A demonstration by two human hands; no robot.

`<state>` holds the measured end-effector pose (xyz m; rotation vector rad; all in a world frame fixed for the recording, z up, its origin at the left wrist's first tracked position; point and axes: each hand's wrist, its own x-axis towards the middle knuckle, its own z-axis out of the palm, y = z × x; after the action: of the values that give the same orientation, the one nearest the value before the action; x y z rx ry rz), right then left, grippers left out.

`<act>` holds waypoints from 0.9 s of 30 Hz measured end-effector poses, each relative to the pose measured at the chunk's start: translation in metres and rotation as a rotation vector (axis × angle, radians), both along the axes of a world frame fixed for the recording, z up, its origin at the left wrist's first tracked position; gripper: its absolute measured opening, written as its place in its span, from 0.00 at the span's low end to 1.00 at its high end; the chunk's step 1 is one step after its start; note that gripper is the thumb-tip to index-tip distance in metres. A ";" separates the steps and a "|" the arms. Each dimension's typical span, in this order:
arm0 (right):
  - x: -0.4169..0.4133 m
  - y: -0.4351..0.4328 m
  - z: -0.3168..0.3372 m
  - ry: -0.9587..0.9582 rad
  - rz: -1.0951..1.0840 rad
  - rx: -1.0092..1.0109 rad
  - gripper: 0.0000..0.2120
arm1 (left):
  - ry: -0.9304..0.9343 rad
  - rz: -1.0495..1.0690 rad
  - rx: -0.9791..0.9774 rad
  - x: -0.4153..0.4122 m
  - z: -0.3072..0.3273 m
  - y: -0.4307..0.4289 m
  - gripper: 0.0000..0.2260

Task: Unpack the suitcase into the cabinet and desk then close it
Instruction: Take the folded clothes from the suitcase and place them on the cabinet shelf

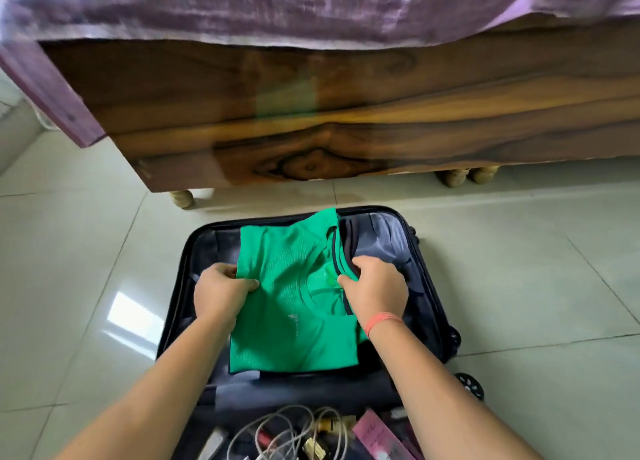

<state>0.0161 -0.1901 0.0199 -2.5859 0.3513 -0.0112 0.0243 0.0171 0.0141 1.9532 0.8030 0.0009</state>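
The left hand (221, 291) pinches one edge of the folded green knit shirt (294, 303), the right hand (375, 291) grips its collar side — between them it lies in the open black hard-shell suitcase (429, 286). Unpacking seems barely begun — next, lift it level.
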 end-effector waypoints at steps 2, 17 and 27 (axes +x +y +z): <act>-0.004 0.004 0.030 -0.021 0.008 0.008 0.11 | -0.029 -0.026 0.030 -0.007 0.031 0.002 0.11; -0.091 -0.041 0.446 -0.129 -0.070 0.044 0.15 | -0.050 -0.084 0.074 -0.090 0.445 -0.047 0.13; -0.243 -0.098 0.668 -0.278 -0.279 -0.062 0.14 | -0.202 -0.330 -0.014 -0.193 0.662 -0.112 0.11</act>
<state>-0.2266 -0.2884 0.6875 -2.5289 0.6090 -0.4821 -0.1688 -0.0945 0.6765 2.0144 0.3431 -0.0050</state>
